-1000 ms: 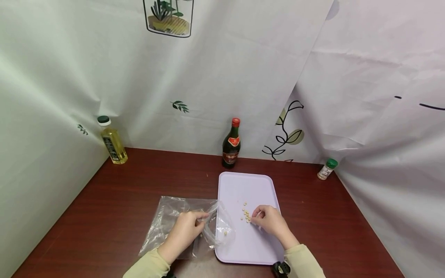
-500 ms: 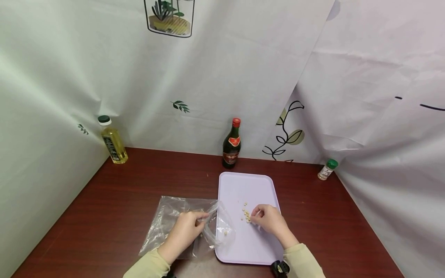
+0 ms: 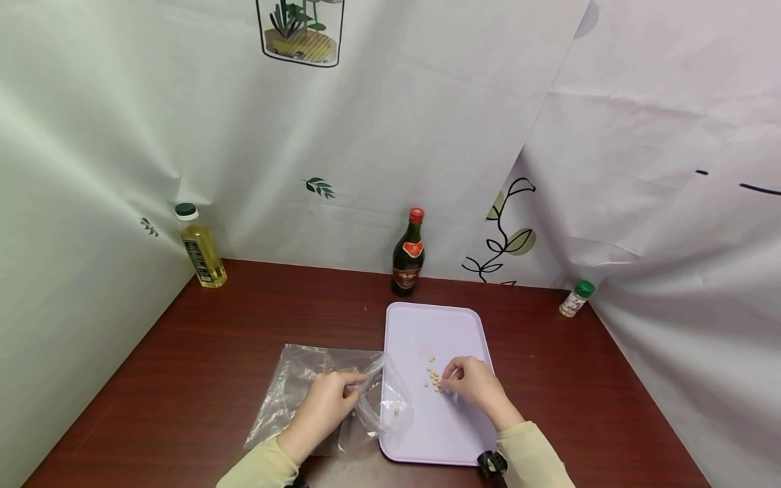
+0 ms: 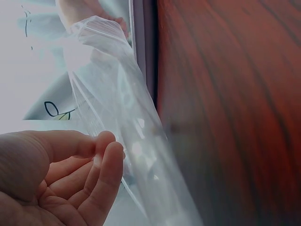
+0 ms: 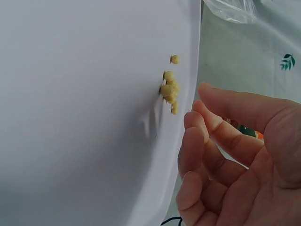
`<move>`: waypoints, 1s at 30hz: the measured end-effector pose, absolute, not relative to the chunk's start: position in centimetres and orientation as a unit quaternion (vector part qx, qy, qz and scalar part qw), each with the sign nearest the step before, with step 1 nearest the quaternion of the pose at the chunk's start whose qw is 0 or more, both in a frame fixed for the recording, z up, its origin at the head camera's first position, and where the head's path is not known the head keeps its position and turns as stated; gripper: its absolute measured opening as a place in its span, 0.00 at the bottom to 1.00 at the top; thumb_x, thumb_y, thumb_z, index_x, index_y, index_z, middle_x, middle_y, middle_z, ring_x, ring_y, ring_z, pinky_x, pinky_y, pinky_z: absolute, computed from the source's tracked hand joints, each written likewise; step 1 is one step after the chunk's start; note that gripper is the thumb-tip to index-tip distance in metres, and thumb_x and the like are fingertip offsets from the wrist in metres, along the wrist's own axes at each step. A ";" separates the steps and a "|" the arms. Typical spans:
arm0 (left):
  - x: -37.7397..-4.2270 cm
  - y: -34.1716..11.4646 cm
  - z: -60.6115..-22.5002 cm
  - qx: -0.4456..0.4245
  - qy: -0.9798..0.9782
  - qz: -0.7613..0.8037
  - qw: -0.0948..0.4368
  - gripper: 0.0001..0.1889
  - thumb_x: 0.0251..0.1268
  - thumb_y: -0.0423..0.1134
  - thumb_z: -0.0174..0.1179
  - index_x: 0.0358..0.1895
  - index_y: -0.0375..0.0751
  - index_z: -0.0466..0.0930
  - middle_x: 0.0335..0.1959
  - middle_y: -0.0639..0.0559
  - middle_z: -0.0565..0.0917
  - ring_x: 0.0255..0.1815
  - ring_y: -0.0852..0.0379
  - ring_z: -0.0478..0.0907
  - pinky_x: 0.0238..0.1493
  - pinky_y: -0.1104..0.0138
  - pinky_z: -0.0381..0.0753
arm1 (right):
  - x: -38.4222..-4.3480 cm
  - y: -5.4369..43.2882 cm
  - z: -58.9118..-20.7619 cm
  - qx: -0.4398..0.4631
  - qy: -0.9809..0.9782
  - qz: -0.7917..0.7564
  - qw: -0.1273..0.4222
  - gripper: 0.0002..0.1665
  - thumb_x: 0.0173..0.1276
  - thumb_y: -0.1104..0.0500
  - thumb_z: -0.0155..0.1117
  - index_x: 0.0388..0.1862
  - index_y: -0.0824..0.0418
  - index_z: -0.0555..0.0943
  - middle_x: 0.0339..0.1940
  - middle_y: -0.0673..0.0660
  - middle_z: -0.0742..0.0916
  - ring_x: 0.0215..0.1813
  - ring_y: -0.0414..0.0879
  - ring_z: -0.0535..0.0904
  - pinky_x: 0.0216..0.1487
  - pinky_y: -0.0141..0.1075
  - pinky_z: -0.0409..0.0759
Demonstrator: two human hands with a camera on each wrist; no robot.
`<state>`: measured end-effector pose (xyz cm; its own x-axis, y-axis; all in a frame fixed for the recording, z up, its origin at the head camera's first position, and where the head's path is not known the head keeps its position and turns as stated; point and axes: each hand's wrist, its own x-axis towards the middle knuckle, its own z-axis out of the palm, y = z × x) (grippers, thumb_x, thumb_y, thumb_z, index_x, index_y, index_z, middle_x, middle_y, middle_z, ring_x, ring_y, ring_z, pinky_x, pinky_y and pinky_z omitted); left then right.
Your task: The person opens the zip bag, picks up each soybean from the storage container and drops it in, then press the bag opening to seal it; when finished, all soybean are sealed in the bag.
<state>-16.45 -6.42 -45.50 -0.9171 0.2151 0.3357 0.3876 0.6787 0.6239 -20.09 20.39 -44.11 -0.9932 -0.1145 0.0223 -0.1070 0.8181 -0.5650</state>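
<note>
A clear plastic bag [image 3: 287, 386] lies on the table, its mouth reaching over the left edge of the lilac tray [image 3: 421, 325]. My left hand [image 3: 329, 401] pinches the bag's rim between thumb and fingers, as the left wrist view confirms on the film [image 4: 136, 127]. A small cluster of yellowish soybeans [image 3: 435, 379] sits on the tray; one bean [image 3: 396, 410] shows through the bag's mouth. Just right of the cluster hovers my right hand [image 3: 474, 385], fingers loosely bent. In the right wrist view no bean shows between its fingers [image 5: 190, 150], and the beans [image 5: 170, 89] are close by.
A dark bottle with a red cap [image 3: 407, 261] stands behind the tray. An oil bottle [image 3: 203, 254] is at the back left, a green-capped shaker [image 3: 575, 298] at the back right. Patterned cloth [image 3: 366, 135] walls in the wooden table [image 3: 244, 312].
The view has shifted very slightly. My right hand has risen a touch beside the beans; the left hand keeps its hold on the bag.
</note>
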 end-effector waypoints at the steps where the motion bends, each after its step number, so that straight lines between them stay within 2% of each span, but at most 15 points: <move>1: -16.5 -6.4 -45.5 -0.166 -0.908 -0.365 0.118 0.12 0.48 0.25 0.63 0.39 0.36 0.86 0.13 0.59 0.76 0.12 0.74 0.62 0.16 0.76 0.65 | -20.1 20.4 -44.1 -0.057 0.953 -0.298 0.008 0.10 0.50 0.62 0.73 0.19 0.55 0.78 0.15 0.46 0.75 0.19 0.39 0.69 0.21 0.32 0.66; 15: -16.4 -6.4 -45.3 -0.165 -0.910 -0.359 0.126 0.12 0.47 0.25 0.64 0.38 0.36 0.87 0.13 0.58 0.77 0.12 0.73 0.63 0.17 0.76 0.65 | -20.5 20.8 -44.6 -0.075 0.953 -0.288 0.058 0.12 0.45 0.63 0.75 0.19 0.56 0.78 0.15 0.47 0.74 0.21 0.40 0.69 0.23 0.33 0.66; 30: -16.4 -6.5 -45.2 -0.157 -0.916 -0.344 0.134 0.12 0.47 0.26 0.65 0.38 0.38 0.87 0.11 0.60 0.74 0.11 0.73 0.60 0.15 0.76 0.63 | -20.5 20.7 -44.8 -0.073 0.954 -0.285 0.059 0.11 0.44 0.65 0.73 0.17 0.57 0.78 0.14 0.47 0.75 0.21 0.41 0.69 0.23 0.33 0.67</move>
<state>-16.42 -6.47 -45.16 -0.9149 0.1945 0.3537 0.3791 0.7149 0.5875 -20.52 20.69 -44.84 -0.9825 -0.1724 -0.0703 -0.1057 0.8275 -0.5514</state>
